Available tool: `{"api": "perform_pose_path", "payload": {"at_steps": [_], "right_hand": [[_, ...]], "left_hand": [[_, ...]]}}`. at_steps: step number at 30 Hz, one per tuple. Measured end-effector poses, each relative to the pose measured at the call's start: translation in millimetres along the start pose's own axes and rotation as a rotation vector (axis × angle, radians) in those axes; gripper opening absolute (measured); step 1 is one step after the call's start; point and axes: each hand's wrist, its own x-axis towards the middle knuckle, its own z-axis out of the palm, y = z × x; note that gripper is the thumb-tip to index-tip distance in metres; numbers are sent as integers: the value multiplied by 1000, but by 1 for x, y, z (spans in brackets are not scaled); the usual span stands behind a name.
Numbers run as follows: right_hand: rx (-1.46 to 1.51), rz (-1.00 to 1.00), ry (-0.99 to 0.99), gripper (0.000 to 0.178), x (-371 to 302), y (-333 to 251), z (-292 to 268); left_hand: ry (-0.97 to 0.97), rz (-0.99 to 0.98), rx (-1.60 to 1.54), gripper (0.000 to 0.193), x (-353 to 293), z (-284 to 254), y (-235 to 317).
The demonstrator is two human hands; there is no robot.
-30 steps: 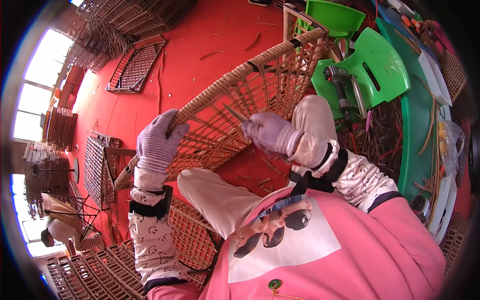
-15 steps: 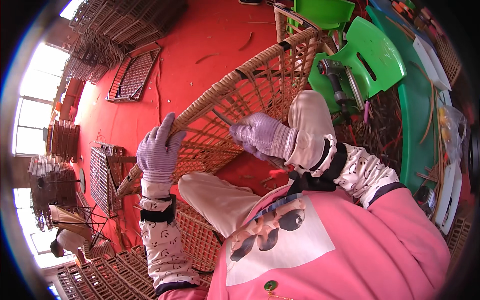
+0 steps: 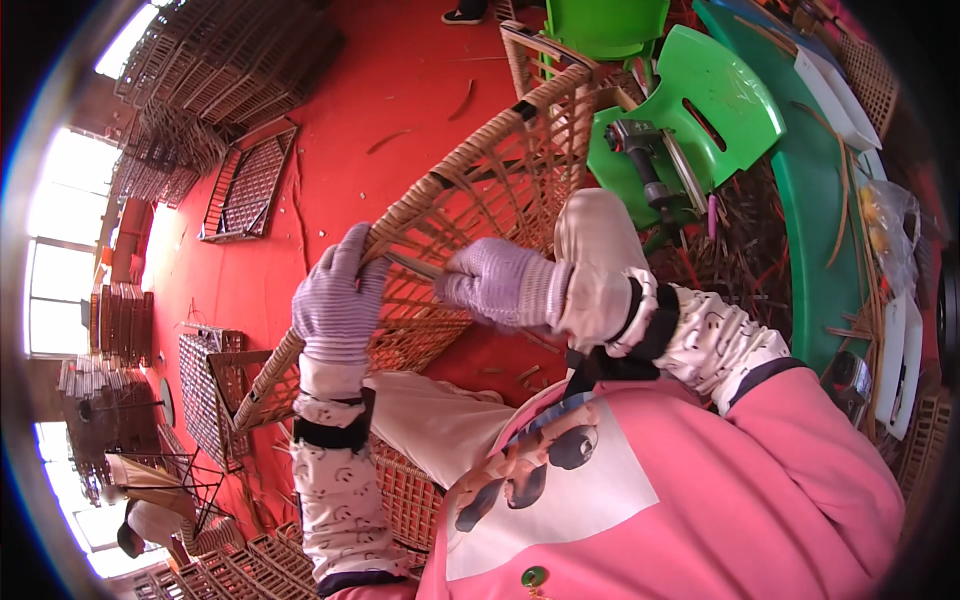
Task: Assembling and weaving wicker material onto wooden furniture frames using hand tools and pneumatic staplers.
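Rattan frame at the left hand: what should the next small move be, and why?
Probably slide the left hand down the rattan frame's wrapped rim, since the slim tool held in the right hand appears to end close to the left fingers.

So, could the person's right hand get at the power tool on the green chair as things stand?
Probably yes, reaching past the right knee: nothing appears to cover the power tool, though the right hand holds a slim blade-like tool.

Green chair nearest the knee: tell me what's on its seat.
On the green chair lie a dark power tool and, beside it, a long silvery metal piece. The seat directly beneath them is covered, so anything there cannot be seen.
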Motion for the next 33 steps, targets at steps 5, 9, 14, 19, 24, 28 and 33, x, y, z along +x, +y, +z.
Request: {"api": "perform_pose_path", "payload": {"at_steps": [5,9,14,19,24,28,33], "right_hand": [[-248,-53,214,30,-7,45,-26],[200,251,225,27,-18,30,-41],[157,140,220,24,-12,28,-18],[-111,-142,356,28,-21,48,-7],[-26,-59,291,29,-28,45,-1],[-111,-231,365,28,-33,36,-3],[138,136,121,31,-52,-10,-18]], "left_hand": [[-34,-11,-65,38,4,-9,-45],[-83,5,-99,38,-15,-25,-76],[-191,18,-56,44,-34,-40,-67],[-30,159,30,51,-21,-20,-5],[31,97,163,55,-21,11,-13],[122,181,186,53,-19,12,-16],[6,157,108,41,-18,-8,-12]]}}
